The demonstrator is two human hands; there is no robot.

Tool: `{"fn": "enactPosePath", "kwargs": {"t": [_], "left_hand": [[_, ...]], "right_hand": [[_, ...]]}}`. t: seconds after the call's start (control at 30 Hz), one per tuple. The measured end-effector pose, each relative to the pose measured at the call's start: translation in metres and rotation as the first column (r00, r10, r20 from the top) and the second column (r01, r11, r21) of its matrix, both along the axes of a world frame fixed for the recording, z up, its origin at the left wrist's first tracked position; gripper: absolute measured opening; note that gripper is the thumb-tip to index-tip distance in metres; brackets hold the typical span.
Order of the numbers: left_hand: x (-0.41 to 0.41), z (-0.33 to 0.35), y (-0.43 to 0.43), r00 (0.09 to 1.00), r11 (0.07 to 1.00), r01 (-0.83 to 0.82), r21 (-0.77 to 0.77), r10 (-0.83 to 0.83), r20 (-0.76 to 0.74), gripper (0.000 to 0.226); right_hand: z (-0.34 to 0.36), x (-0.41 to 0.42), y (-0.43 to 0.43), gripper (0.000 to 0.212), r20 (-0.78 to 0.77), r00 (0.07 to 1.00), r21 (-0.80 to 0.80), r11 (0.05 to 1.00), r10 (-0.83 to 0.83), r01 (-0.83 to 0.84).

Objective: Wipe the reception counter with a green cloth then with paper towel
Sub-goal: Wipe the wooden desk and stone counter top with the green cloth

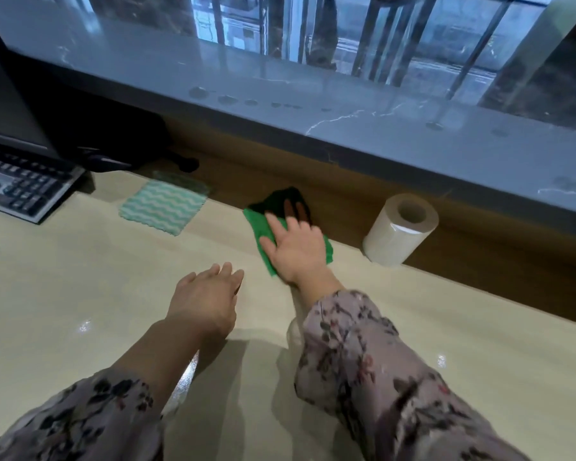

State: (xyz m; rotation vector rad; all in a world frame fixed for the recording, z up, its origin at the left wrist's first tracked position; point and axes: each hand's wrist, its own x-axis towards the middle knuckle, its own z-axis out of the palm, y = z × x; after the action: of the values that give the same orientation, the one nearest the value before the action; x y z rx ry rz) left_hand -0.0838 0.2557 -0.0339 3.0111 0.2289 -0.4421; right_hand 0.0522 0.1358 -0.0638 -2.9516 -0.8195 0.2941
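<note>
A bright green cloth (258,224) lies on the beige counter (80,294) near its back wooden wall. My right hand (296,247) presses flat on the cloth with straight, spread fingers, and the fingertips reach into the wall's shadow. My left hand (207,296) hovers palm down just over the counter to the left, fingers relaxed, holding nothing. A paper towel roll (398,232) lies on its side to the right of the cloth, against the wall.
A pale green and white striped cloth (162,206) lies left of the green one. A keyboard (20,188) and a dark monitor stand at the far left. A raised grey marble ledge (346,128) with wet spots runs along the back.
</note>
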Motion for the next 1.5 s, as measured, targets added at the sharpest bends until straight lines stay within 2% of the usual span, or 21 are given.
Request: {"fn": "enactPosePath", "kwargs": {"t": [0.17, 0.27, 0.43, 0.63, 0.73, 0.83, 0.93, 1.07, 1.17, 1.33, 1.43, 1.5], "left_hand": [[0.000, 0.004, -0.003, 1.000, 1.000, -0.016, 0.000, 0.016, -0.024, 0.013], [0.000, 0.006, -0.006, 0.999, 1.000, -0.025, -0.003, 0.025, -0.041, 0.020], [0.007, 0.014, -0.026, 0.996, 0.996, -0.090, 0.022, 0.090, -0.014, 0.028], [0.034, 0.027, -0.075, 0.999, 0.999, -0.033, -0.038, 0.034, 0.033, 0.033], [0.050, 0.037, -0.105, 0.996, 0.997, 0.018, -0.080, -0.011, 0.088, 0.057], [0.067, 0.045, -0.133, 0.994, 0.976, 0.014, -0.216, 0.011, 0.113, 0.089], [0.087, 0.050, -0.155, 0.985, 0.932, -0.035, -0.362, 0.093, 0.145, 0.100], [0.115, 0.050, -0.178, 0.947, 0.814, -0.191, -0.548, 0.299, 0.115, 0.091], [0.133, 0.047, -0.189, 0.914, 0.760, -0.260, -0.595, 0.392, 0.102, 0.077], [0.150, 0.041, -0.198, 0.889, 0.681, -0.324, -0.656, 0.457, 0.035, 0.056], [0.147, 0.048, -0.178, 0.855, 0.645, -0.316, -0.696, 0.512, 0.087, 0.050], [0.142, 0.056, -0.154, 0.815, 0.675, -0.322, -0.664, 0.555, 0.170, 0.053]], "right_hand": [[-0.002, 0.006, -0.017, 0.058, -0.007, 0.983, -0.013, 0.983, -0.186, 0.186], [-0.006, -0.030, -0.034, 0.059, 0.046, 0.971, -0.001, 0.972, -0.234, 0.235], [-0.010, -0.108, -0.081, 0.062, 0.080, 0.980, 0.023, 0.983, -0.184, 0.183], [-0.014, -0.141, -0.151, 0.057, 0.124, 0.988, 0.025, 0.995, -0.096, 0.094], [-0.014, -0.144, -0.185, 0.058, 0.145, 0.985, -0.007, 0.996, -0.091, 0.093], [-0.014, -0.143, -0.219, 0.059, 0.160, 0.975, -0.015, 0.987, -0.157, 0.161], [-0.016, -0.137, -0.251, 0.060, 0.172, 0.949, -0.003, 0.963, -0.264, 0.268], [-0.016, -0.127, -0.286, 0.063, 0.163, 0.887, -0.011, 0.898, -0.432, 0.440], [-0.017, -0.123, -0.291, 0.064, 0.158, 0.837, 0.002, 0.847, -0.525, 0.531], [-0.021, -0.121, -0.288, 0.062, 0.197, 0.824, 0.041, 0.845, -0.531, 0.534], [-0.021, -0.119, -0.277, 0.061, 0.196, 0.787, 0.043, 0.807, -0.585, 0.590], [-0.021, -0.113, -0.255, 0.063, 0.174, 0.737, 0.057, 0.754, -0.653, 0.655]]}}
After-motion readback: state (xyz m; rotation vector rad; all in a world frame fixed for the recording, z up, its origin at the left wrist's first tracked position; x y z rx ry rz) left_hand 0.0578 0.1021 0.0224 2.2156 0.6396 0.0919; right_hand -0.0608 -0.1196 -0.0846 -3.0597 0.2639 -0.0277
